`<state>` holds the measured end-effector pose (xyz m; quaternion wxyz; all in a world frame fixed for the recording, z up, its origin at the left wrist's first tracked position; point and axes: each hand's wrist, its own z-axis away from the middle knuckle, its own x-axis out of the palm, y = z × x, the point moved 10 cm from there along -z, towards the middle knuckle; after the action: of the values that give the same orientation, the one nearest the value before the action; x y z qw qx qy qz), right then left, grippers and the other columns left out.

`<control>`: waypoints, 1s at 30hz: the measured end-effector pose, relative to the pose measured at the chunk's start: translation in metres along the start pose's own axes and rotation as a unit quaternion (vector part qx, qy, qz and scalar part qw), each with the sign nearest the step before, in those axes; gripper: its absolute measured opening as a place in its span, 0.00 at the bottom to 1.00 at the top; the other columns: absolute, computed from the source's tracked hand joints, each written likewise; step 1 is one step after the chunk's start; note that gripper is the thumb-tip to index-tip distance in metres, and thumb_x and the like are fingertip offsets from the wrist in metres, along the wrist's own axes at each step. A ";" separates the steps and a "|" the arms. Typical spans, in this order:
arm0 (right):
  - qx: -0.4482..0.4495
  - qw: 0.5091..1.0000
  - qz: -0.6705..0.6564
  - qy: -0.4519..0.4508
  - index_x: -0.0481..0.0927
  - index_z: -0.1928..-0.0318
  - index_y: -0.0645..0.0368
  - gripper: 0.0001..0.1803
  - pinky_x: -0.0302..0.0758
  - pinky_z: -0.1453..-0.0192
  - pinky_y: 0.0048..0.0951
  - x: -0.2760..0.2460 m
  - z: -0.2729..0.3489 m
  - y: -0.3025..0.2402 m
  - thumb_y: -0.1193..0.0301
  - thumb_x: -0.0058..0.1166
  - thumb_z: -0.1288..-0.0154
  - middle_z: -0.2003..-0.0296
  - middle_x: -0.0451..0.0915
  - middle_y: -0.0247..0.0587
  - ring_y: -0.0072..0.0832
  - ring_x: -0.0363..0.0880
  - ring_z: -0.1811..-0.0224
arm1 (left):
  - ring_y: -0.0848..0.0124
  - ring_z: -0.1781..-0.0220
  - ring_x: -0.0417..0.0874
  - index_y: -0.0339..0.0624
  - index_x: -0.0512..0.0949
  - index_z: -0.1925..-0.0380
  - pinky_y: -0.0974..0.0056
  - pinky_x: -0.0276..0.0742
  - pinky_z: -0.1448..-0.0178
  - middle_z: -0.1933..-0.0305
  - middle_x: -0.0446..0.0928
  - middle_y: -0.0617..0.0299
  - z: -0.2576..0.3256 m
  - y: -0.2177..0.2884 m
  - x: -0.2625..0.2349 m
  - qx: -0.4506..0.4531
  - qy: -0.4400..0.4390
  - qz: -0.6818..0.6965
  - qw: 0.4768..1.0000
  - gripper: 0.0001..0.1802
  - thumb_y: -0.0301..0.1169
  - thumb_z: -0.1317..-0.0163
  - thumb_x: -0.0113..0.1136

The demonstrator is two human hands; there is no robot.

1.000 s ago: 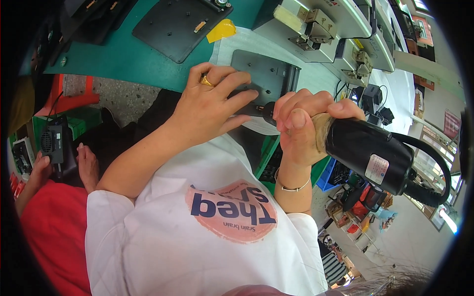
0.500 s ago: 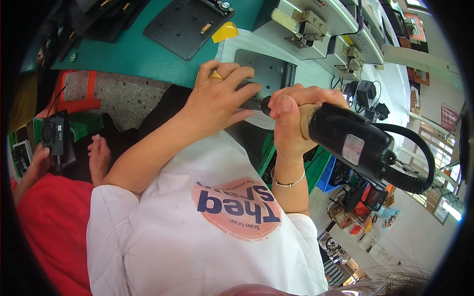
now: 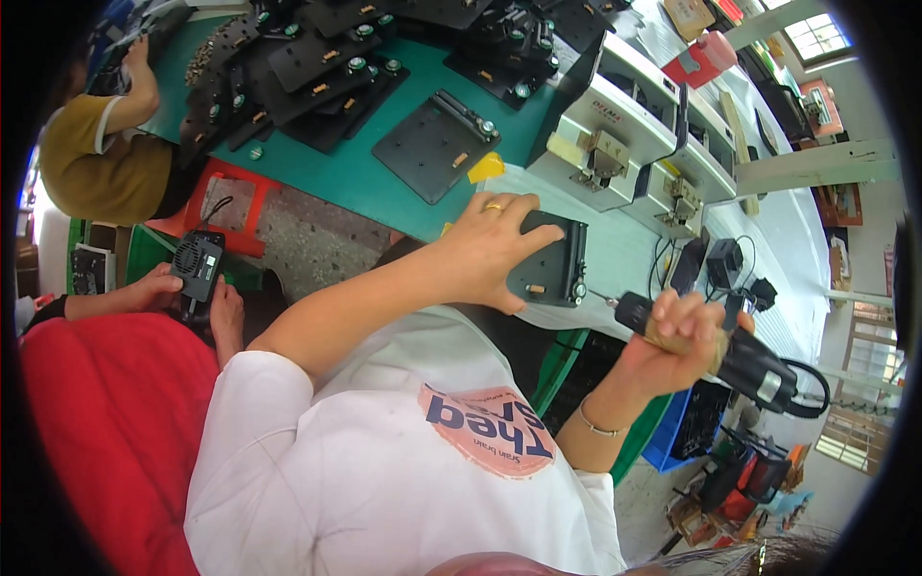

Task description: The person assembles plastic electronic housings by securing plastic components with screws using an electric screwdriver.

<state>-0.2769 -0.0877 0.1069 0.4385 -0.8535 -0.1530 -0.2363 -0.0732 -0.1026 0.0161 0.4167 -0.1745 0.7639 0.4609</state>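
Driver has moved off the black plate, to its right. Piled plates on the green desk: probably done. Left hand: fingers loosely spread on the black plate, which lies on white sheeting. Right hand: fingers curled round the driver. Black plate seems partway; section under the left hand is hidden, remainder unclear.

Gap between held plate and machine, screwdriver blocking near right corner
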 end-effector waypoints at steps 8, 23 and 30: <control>-0.008 0.998 -0.013 0.061 0.60 0.40 0.52 0.25 0.67 0.73 0.27 -0.036 -0.005 0.002 0.77 0.48 0.35 0.77 0.65 0.31 0.21 0.65 0.79 | 0.51 0.32 0.65 0.46 0.77 0.48 0.55 0.69 0.34 0.34 0.64 0.49 -0.005 -0.034 -0.151 -0.091 -0.167 -0.076 0.979 0.37 0.42 0.64 0.77; 0.039 0.995 -0.001 0.090 0.61 0.38 0.51 0.27 0.68 0.74 0.26 -0.048 0.009 0.031 0.80 0.50 0.37 0.78 0.66 0.32 0.22 0.66 0.80 | 0.55 0.55 0.85 0.38 0.80 0.54 0.56 0.78 0.51 0.62 0.84 0.51 -0.097 -0.093 -0.141 -0.148 -0.312 -0.201 0.917 0.34 0.55 0.49 0.70; 0.031 0.995 0.030 0.094 0.61 0.39 0.54 0.27 0.70 0.74 0.27 -0.049 0.010 0.032 0.80 0.52 0.38 0.79 0.67 0.33 0.22 0.67 0.81 | 0.49 0.53 0.84 0.42 0.70 0.43 0.53 0.78 0.51 0.59 0.82 0.45 -0.096 -0.117 -0.079 -0.139 -0.309 -0.200 0.919 0.49 0.67 0.56 0.67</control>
<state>-0.3003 -0.0999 0.0543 0.4837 -0.8179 -0.0924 -0.2974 0.0041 -0.2532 0.0360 0.6873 -0.2286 0.4747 0.5001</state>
